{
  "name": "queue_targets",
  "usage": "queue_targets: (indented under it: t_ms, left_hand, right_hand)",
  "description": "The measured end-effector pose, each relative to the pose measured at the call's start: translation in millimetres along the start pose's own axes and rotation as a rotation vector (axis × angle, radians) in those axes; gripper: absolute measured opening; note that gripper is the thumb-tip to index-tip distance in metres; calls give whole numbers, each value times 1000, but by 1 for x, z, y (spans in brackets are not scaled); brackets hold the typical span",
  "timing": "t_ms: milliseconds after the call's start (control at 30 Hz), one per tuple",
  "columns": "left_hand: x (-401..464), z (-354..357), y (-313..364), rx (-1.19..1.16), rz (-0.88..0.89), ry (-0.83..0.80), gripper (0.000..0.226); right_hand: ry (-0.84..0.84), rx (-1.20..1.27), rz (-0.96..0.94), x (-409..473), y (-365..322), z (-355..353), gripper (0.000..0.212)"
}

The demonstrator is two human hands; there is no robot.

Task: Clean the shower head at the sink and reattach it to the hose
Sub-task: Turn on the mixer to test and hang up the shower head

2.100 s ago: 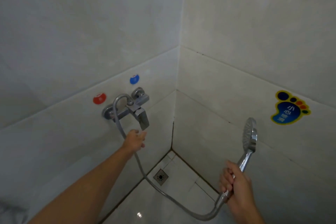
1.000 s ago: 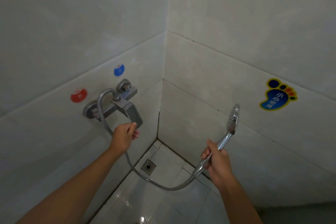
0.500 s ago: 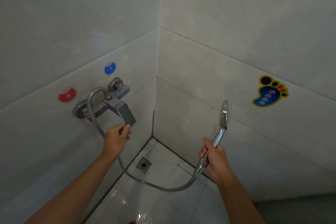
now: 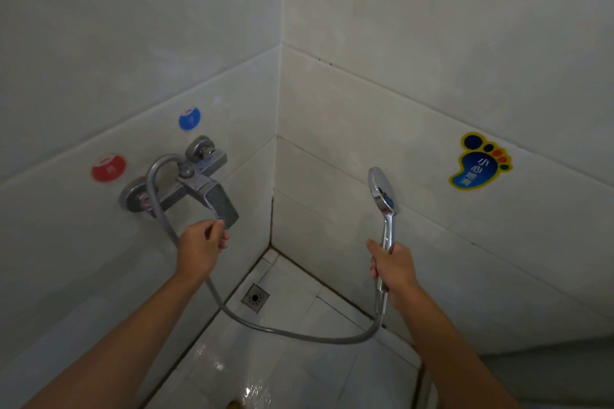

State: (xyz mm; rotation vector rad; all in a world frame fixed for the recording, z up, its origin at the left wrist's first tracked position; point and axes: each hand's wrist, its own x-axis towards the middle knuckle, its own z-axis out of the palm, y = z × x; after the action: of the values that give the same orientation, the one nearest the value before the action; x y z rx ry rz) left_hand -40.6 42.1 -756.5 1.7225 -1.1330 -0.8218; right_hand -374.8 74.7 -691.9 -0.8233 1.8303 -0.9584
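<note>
A chrome shower head [image 4: 381, 190] stands upright at the right, its back turned toward me, joined to a grey metal hose [image 4: 299, 335]. My right hand [image 4: 393, 271] grips the shower head's handle. The hose loops down over the floor and rises to a chrome mixer tap [image 4: 196, 183] on the left wall. My left hand [image 4: 202, 246] pinches the lower tip of the tap's lever [image 4: 221, 206], thumb and fingers curled at its edge.
Red [image 4: 108, 168] and blue [image 4: 189, 118] round stickers mark hot and cold above the tap. A blue foot-shaped sticker [image 4: 478, 161] is on the right wall. A square floor drain [image 4: 255, 298] sits in the corner. The white floor tiles look wet near the bottom.
The shower head has turned from edge-on to show its back and stands more upright. My left hand has stayed at the lever's tip. The camera has shifted slightly.
</note>
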Motion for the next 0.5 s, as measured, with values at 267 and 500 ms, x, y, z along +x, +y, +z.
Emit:
queue_targets:
  t_ms: [267,500]
  left_hand:
    - [-2,-3,3,22,13,-6,33]
    - [-1,-2,4,25,3,-2,32]
  right_hand:
    - [85,-149,-51,13,8,-5,34]
    - [7,-69,13,14,10,-8,29]
